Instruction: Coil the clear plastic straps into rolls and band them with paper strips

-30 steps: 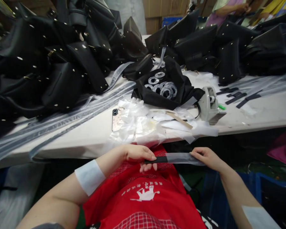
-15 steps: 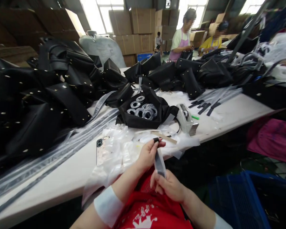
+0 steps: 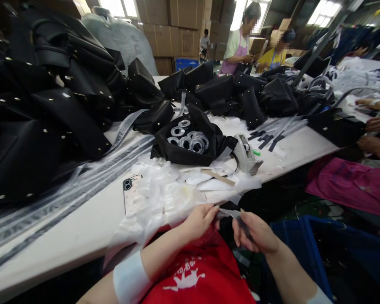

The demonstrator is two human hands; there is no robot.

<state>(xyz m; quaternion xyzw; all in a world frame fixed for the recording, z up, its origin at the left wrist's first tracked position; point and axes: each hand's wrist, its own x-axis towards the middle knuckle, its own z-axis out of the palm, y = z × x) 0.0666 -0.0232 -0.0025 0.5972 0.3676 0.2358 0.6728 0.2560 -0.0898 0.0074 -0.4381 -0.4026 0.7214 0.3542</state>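
Just off the table's front edge, my left hand (image 3: 201,219) pinches one end of a thin strap in clear plastic film (image 3: 230,212). My right hand (image 3: 258,231) has its fingers curled round the other end, where a darker stretch shows against the palm. Between the two hands the strap runs roughly sideways, with the film loose and creased. A heap of thin white plastic bags (image 3: 174,194) lies on the table beyond my left hand, partly over a phone (image 3: 129,198).
An open black fabric bag (image 3: 183,157) holds several clear rolls (image 3: 196,144). A tape dispenser (image 3: 247,157) stands beside it. Black handbags (image 3: 72,122) pile up left and behind. Film-wrapped straps (image 3: 277,131) lie right. A blue crate (image 3: 313,253) sits below; co-workers (image 3: 240,50) stand beyond.
My right hand has moved right and slightly up, and my left hand has dropped lower. The strap between them has swung from nearly upright to sideways. The view has shifted slightly.
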